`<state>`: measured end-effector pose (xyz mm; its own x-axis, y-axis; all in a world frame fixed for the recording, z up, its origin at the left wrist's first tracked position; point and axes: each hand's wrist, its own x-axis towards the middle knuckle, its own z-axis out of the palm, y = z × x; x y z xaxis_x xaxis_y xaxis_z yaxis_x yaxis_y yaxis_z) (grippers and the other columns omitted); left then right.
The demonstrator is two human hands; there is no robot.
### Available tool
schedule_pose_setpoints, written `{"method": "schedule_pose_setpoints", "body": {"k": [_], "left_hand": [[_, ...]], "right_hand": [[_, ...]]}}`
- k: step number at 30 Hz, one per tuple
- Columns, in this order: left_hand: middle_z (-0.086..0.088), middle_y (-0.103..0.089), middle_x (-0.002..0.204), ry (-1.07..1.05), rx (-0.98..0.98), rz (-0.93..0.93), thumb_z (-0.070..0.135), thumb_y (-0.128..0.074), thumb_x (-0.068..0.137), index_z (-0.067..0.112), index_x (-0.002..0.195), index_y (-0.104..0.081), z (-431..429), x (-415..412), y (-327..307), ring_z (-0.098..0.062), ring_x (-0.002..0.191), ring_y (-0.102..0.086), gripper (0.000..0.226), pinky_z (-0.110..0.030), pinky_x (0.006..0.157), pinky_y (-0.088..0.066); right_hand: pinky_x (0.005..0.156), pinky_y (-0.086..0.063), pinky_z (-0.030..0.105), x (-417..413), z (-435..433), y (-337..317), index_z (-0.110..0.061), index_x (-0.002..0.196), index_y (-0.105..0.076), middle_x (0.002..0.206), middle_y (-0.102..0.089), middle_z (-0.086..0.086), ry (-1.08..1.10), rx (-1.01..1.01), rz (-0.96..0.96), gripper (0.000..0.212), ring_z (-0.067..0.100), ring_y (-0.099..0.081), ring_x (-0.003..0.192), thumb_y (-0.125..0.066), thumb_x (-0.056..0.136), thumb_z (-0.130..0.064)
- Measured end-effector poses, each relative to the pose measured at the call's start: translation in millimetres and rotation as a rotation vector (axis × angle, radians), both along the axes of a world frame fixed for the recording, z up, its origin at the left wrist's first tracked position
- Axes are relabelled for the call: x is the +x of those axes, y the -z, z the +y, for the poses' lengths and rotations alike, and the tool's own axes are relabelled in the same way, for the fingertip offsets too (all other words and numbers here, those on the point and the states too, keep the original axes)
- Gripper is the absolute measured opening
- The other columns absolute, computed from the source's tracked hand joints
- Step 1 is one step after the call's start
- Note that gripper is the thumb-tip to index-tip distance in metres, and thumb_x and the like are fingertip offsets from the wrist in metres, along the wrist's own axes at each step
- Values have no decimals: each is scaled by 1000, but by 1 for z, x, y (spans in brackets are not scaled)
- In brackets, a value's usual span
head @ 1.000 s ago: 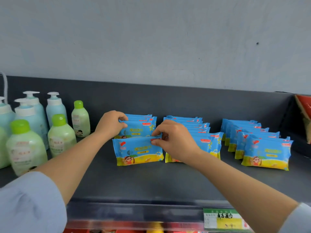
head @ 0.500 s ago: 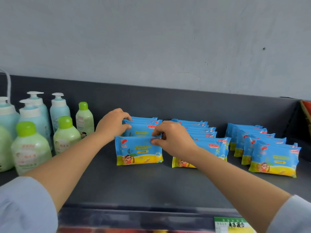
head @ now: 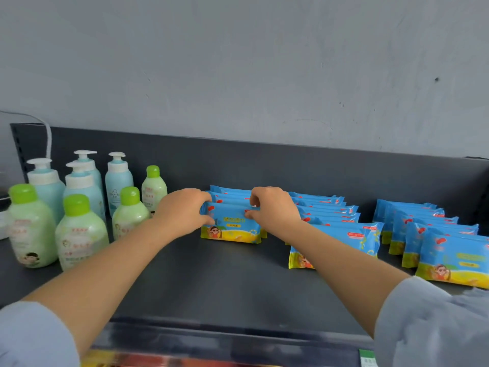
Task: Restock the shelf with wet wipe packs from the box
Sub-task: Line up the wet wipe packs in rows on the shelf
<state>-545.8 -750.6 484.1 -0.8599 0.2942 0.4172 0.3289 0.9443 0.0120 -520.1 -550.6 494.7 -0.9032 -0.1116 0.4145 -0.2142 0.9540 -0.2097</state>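
Blue and yellow wet wipe packs stand in three rows on the dark grey shelf [head: 211,282]. The front pack of the left row [head: 230,229] is held at both top corners. My left hand [head: 182,210] grips its left end, thumb in front and fingers over the top. My right hand [head: 272,207] pinches its right end the same way. Behind it stand more packs of that row. The middle row [head: 346,234] lies partly under my right forearm. The right row [head: 449,255] reaches the frame's right edge. No box is in view.
Green-capped lotion bottles [head: 79,234] and pale blue pump bottles [head: 117,178] crowd the shelf's left end. A white cable [head: 49,139] hangs at the back left. The shelf's back panel [head: 264,165] rises behind the packs. A price strip runs along the front edge [head: 238,350].
Both hands have pushed the front pack back against the left row, and my left hand now holds its left end. The camera has shifted left and down.
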Motion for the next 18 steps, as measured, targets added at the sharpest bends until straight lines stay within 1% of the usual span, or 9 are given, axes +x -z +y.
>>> {"method": "schedule_pose_setpoints", "body": {"k": [2, 4, 6, 8, 11, 14, 18], "left_hand": [[9, -60, 108, -28, 5, 34, 46, -62, 87, 27, 125, -53, 1, -3, 2, -11, 94, -57, 44, -25, 63, -41], [8, -60, 109, -47, 20, 44, 45, -60, 88, 26, 122, -49, 2, -5, 3, -11, 88, -57, 41, -25, 61, -41], [7, -60, 105, -60, 18, 45, 45, -59, 89, 24, 119, -46, 2, -8, 3, -10, 80, -54, 39, -25, 58, -41], [6, -60, 105, -66, 10, 39, 43, -59, 90, 23, 118, -45, 2, -11, 4, -10, 79, -53, 37, -26, 59, -43], [6, -61, 108, -63, -8, 50, 42, -59, 90, 23, 121, -46, 2, -14, 5, -11, 83, -56, 38, -26, 60, -45], [6, -61, 110, -65, -49, 76, 43, -58, 90, 24, 124, -45, 2, -15, 6, -12, 90, -60, 41, -27, 63, -49], [5, -60, 107, -76, -103, 117, 42, -57, 91, 23, 122, -46, 5, -13, 6, -12, 92, -58, 38, -25, 61, -45]], "right_hand": [[70, -46, 31, -2, -3, 0, -17, 93, -52, 94, -60, 2, 29, 8, -4, 25, 20, -56, 86, -67, 86, -36], [72, -48, 32, -5, -4, 0, -16, 95, -53, 95, -60, 3, 54, 52, 1, 26, 20, -56, 86, -65, 87, -38], [75, -49, 33, -7, -5, -1, -16, 97, -56, 97, -61, 3, 66, 102, 17, 26, 20, -57, 88, -63, 89, -39], [75, -50, 34, -8, -6, -1, -15, 100, -58, 98, -60, 3, 75, 143, 34, 27, 20, -58, 89, -61, 90, -40], [69, -49, 33, -10, -10, 1, -15, 103, -58, 100, -57, 3, 96, 194, 62, 27, 21, -58, 87, -60, 91, -39], [63, -44, 32, -9, -12, 3, -16, 106, -57, 101, -53, 3, 111, 247, 86, 25, 22, -57, 87, -59, 92, -36], [63, -41, 29, -5, -14, 3, -15, 112, -56, 103, -53, 4, 113, 291, 95, 24, 20, -55, 89, -60, 93, -28]]}}
